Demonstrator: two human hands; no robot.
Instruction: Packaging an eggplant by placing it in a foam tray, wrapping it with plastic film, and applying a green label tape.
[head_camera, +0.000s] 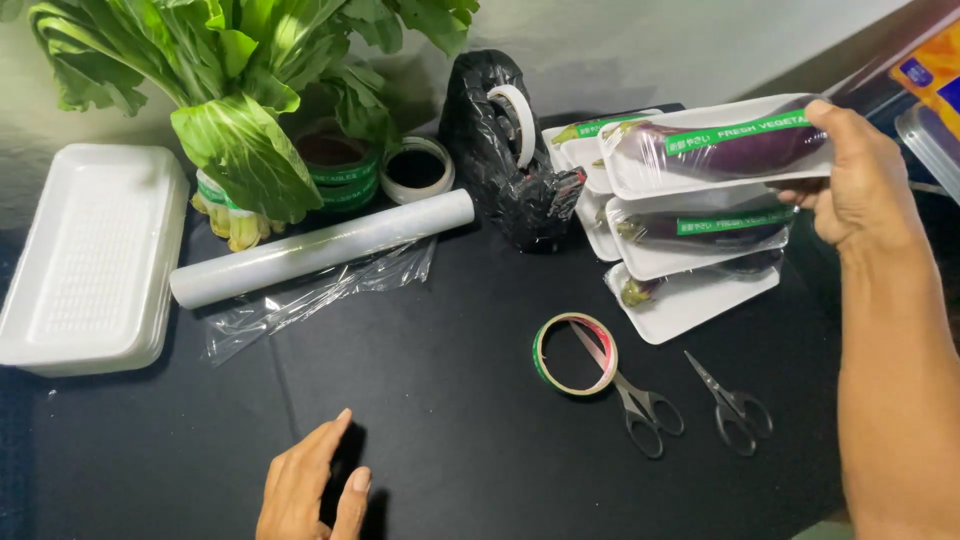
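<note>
Right hand (858, 185) gripping wrapped eggplant tray (715, 147), lower trays (690, 270) half hidden

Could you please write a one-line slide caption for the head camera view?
Right hand places a wrapped eggplant tray on a stack; left hand rests on the black table.

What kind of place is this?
Probably a vegetable packing table: the right hand holds a wrapped eggplant tray above more, beside a cling film roll and empty foam trays.
</note>
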